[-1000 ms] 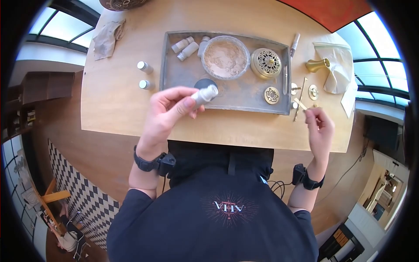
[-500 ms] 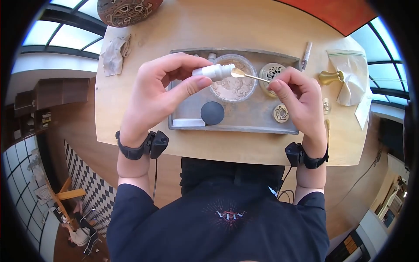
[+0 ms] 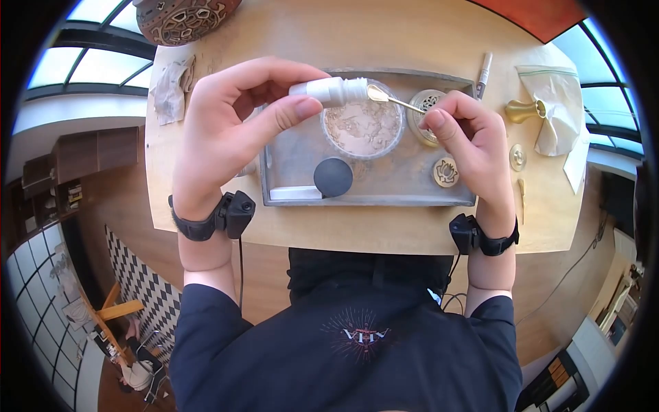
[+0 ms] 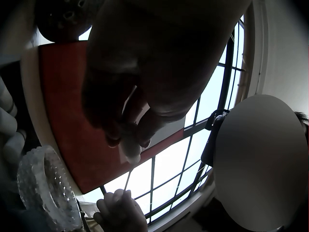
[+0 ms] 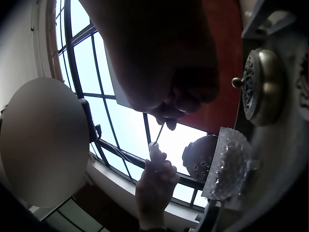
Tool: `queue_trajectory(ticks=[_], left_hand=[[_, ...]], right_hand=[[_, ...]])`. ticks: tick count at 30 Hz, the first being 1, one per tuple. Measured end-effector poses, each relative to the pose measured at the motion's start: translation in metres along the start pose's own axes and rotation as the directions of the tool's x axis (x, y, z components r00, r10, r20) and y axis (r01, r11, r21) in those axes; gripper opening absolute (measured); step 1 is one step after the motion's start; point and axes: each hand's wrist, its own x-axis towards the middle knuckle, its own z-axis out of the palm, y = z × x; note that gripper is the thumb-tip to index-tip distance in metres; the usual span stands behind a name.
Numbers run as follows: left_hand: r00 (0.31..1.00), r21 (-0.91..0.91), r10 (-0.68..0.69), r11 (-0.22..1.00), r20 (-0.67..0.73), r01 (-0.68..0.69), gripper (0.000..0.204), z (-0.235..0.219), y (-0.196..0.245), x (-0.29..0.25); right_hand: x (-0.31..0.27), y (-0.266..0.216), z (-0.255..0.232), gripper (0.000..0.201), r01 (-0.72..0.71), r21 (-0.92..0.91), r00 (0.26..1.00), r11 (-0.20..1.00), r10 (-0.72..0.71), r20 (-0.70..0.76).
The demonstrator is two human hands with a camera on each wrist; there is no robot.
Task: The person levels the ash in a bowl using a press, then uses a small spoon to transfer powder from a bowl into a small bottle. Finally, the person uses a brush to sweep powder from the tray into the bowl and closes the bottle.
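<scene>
My left hand [image 3: 240, 117] holds a small white bottle [image 3: 329, 91] tilted nearly sideways, its mouth pointing right. Between thumb and fingers my right hand [image 3: 473, 144] pinches a thin gold spoon [image 3: 408, 106], whose bowl is at the bottle's mouth. Both are above a clear bowl of pale powder [image 3: 360, 130]. In the left wrist view the bottle [image 4: 130, 149] hangs from the fingers of the left hand [image 4: 154, 63]. The right wrist view shows the right hand [image 5: 164, 58] with the spoon's thin handle [image 5: 160, 132] reaching the bottle. What the spoon's bowl contains cannot be told.
The grey tray [image 3: 371, 201] bears a dark round disc [image 3: 333, 177], a white block [image 3: 295, 193], a pierced brass lid [image 3: 424, 110] and a lotus-patterned disc [image 3: 445, 172]. To its right are a brass vessel [image 3: 523, 111] and a pale bag [image 3: 557, 127].
The right hand has come in from the tray's right side with the spoon, bringing it to the bottle. The left hand has raised the bottle from near the tray's front edge; both hands have since shifted slightly.
</scene>
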Motion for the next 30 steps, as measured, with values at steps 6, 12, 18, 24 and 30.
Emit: queue_trajectory(ticks=[6,12,18,24,30], left_hand=[[0.986,0.255,0.102,0.958,0.133,-0.134,0.027,-0.007,0.011,0.009],[0.966,0.456,0.098,0.867,0.239,-0.200,0.023,-0.007,0.019,0.024],[0.965,0.519,0.006,0.842,0.262,-0.146,0.022,0.001,0.014,0.032],[0.963,0.499,0.002,0.855,0.269,-0.141,0.025,-0.003,0.008,0.029],[0.984,0.384,0.008,0.920,0.180,-0.078,0.027,-0.006,0.008,0.026]], right_hand=[[-0.002,-0.002,0.005,0.024,0.040,-0.018,0.999,0.999,-0.040,-0.006],[0.007,0.004,0.015,0.030,0.191,-0.230,0.982,0.954,-0.187,0.037],[0.006,0.015,0.021,0.019,0.283,-0.325,0.947,0.902,-0.317,-0.054],[0.002,0.020,0.024,0.005,0.252,-0.304,0.951,0.919,-0.294,-0.100],[-0.002,0.022,0.023,0.006,0.235,-0.332,0.943,0.914,-0.296,-0.148]])
